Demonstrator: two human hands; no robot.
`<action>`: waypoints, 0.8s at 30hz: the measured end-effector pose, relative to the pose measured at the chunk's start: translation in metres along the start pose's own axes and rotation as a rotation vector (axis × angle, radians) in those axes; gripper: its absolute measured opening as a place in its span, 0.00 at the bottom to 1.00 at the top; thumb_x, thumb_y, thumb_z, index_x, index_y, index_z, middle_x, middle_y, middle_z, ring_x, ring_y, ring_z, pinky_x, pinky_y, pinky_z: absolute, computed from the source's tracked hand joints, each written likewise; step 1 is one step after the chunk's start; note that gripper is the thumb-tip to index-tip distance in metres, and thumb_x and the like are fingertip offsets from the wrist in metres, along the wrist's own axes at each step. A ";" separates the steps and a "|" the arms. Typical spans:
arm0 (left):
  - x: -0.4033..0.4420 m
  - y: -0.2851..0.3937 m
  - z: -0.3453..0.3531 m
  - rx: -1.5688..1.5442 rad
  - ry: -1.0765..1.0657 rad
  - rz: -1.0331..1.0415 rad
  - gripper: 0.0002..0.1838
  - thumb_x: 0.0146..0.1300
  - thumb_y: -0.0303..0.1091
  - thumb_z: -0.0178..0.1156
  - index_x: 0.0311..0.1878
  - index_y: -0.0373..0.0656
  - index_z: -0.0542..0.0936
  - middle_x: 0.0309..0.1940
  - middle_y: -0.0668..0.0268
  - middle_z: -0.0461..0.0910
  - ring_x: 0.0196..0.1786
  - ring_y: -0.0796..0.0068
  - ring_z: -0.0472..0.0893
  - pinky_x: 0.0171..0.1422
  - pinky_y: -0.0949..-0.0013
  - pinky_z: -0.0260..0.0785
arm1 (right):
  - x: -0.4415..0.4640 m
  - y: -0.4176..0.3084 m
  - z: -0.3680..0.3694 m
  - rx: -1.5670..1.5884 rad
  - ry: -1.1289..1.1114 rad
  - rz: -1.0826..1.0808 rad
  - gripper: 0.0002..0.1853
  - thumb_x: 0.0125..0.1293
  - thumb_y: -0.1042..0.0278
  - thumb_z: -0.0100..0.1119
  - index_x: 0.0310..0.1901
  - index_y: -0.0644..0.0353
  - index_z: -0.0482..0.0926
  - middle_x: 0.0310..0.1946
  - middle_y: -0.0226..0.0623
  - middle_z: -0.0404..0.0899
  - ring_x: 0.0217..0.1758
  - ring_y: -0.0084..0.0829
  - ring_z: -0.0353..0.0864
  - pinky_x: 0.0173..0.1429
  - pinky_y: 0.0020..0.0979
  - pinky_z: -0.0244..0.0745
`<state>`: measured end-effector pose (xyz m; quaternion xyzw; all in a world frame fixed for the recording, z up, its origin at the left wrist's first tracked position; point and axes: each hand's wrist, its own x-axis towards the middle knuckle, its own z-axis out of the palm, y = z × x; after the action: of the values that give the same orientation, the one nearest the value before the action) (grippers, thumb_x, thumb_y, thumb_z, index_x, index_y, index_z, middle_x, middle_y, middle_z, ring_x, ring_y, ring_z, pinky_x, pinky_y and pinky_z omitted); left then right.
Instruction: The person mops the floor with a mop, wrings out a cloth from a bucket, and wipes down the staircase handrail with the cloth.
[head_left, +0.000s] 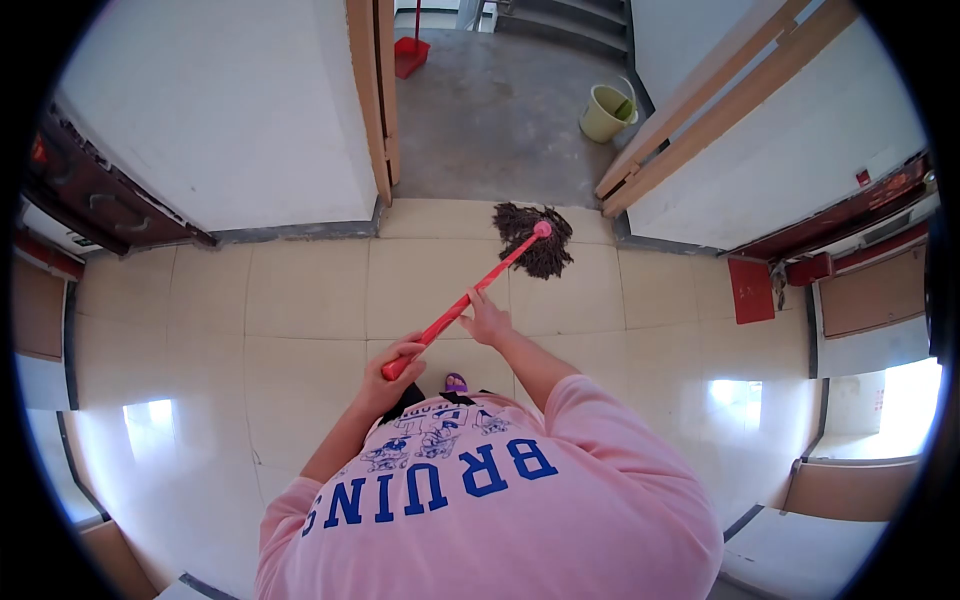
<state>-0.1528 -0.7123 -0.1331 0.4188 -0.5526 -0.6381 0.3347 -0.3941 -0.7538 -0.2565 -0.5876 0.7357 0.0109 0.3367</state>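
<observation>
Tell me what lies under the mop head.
Beige floor tiles show around the dark mop head. The patch directly beneath it is covered, so any dirt or water there cannot be seen.

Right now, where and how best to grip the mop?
Likely by the red handle, from the near side: its butt end points back, with the strand head at the far end. Its long, slim shape suits two spaced hands: left hand by the butt, right hand farther along.

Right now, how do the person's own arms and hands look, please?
The left hand and right hand are bare, without gloves. Loose, short pink sleeves leave the forearms uncovered. No watch or bracelet shows.
</observation>
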 end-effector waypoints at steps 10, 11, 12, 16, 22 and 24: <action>0.001 0.072 -0.109 0.056 0.056 0.066 0.12 0.53 0.19 0.63 0.42 0.37 0.80 0.52 0.56 0.77 0.54 0.68 0.76 0.58 0.68 0.67 | 0.030 -0.114 0.026 0.044 0.104 -0.125 0.37 0.59 0.44 0.56 0.67 0.47 0.56 0.72 0.43 0.49 0.75 0.45 0.47 0.66 0.58 0.54; -0.002 0.084 -0.120 0.074 0.071 0.069 0.12 0.53 0.19 0.63 0.42 0.37 0.80 0.52 0.56 0.78 0.54 0.68 0.76 0.58 0.68 0.67 | 0.031 -0.128 0.027 0.052 0.112 -0.158 0.36 0.58 0.44 0.56 0.66 0.47 0.58 0.71 0.43 0.50 0.75 0.45 0.46 0.66 0.58 0.53; -0.003 0.096 -0.132 0.080 0.098 0.064 0.11 0.53 0.18 0.62 0.41 0.37 0.80 0.52 0.56 0.78 0.54 0.68 0.76 0.57 0.69 0.67 | 0.031 -0.143 0.027 0.072 0.112 -0.201 0.35 0.59 0.44 0.56 0.65 0.47 0.59 0.71 0.43 0.51 0.75 0.46 0.46 0.66 0.58 0.53; -0.022 0.140 -0.168 0.134 0.210 0.079 0.09 0.50 0.17 0.61 0.37 0.36 0.80 0.51 0.55 0.78 0.53 0.66 0.76 0.57 0.68 0.67 | 0.026 -0.197 0.029 0.137 0.109 -0.409 0.32 0.60 0.45 0.57 0.62 0.49 0.62 0.70 0.45 0.53 0.75 0.48 0.46 0.67 0.59 0.49; -0.063 0.191 -0.206 0.257 0.411 0.190 0.10 0.44 0.18 0.58 0.33 0.38 0.80 0.47 0.53 0.79 0.49 0.63 0.78 0.53 0.66 0.70 | -0.006 -0.279 -0.002 0.256 -0.098 -0.705 0.30 0.61 0.48 0.59 0.60 0.51 0.63 0.69 0.46 0.55 0.75 0.50 0.45 0.70 0.58 0.43; -0.077 0.201 -0.218 0.303 0.475 0.269 0.10 0.43 0.19 0.56 0.32 0.39 0.78 0.46 0.53 0.79 0.47 0.63 0.79 0.50 0.65 0.71 | -0.014 -0.303 -0.005 0.283 -0.165 -0.787 0.30 0.61 0.48 0.60 0.60 0.52 0.63 0.69 0.46 0.55 0.75 0.50 0.45 0.70 0.58 0.42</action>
<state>0.0695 -0.7697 0.0690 0.5246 -0.5983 -0.3828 0.4694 -0.1309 -0.8379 -0.1306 -0.7689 0.4200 -0.1725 0.4502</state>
